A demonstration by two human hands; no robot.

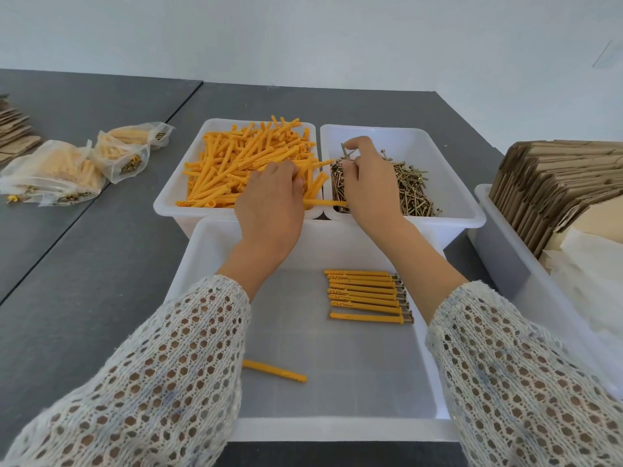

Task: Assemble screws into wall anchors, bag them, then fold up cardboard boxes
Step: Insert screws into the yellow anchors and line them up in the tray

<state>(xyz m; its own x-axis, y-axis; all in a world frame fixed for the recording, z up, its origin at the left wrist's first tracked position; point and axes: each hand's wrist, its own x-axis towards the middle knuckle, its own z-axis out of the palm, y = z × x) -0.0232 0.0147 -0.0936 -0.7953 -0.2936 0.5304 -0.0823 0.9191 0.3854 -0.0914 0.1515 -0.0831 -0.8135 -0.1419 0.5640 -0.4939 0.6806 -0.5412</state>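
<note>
Step in hand: picking parts for the next anchor-screw pair. Right hand over the screw bin, fingers pinching a few screws lifted off the pile. Left hand over the anchor bin, fingers curled round one orange anchor that pokes right across the bin rims. Eight assembled pairs lie side by side in the near tray (one loose anchor sits apart, near the front). Next, I'd judge: isolate one screw, align its tip with the anchor's open end, push in. Filled bags on the desk at left, flat cardboard boxes at right, untouched.
</note>
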